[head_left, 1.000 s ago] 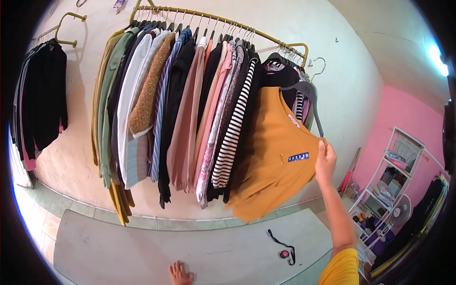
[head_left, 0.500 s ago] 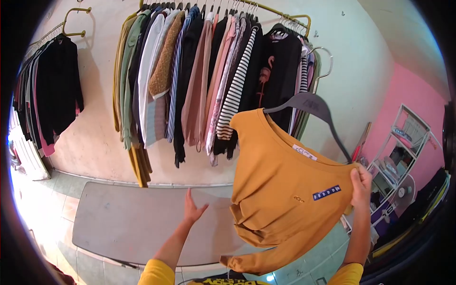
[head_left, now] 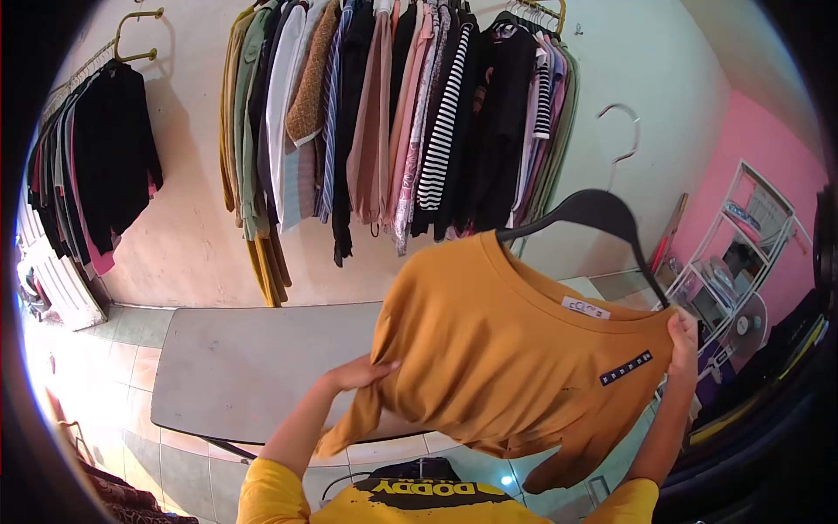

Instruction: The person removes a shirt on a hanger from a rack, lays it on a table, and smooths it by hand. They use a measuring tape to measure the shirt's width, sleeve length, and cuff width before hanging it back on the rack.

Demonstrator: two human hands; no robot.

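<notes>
By the table (head_left: 244,371), right hand (head_left: 683,339) pinched the mustard top (head_left: 515,349) near one shoulder; left hand (head_left: 360,374) touched its side, couldn't tell if gripping.

Front and centre, the shirt (head_left: 497,341) is held up, the hanger (head_left: 602,214) set in its neck; at the right shoulder it is gripped by the right hand (head_left: 683,341), low on the left it is touched by the left hand (head_left: 362,373). Behind, the table (head_left: 253,358) is partly covered by it. Farther back, a row of clothes (head_left: 371,131) is hung along the wall (head_left: 196,210), and over to the left, a second row (head_left: 109,157)! Off right, a shelf (head_left: 740,229) is placed, a fan (head_left: 744,325) set by it.
</notes>
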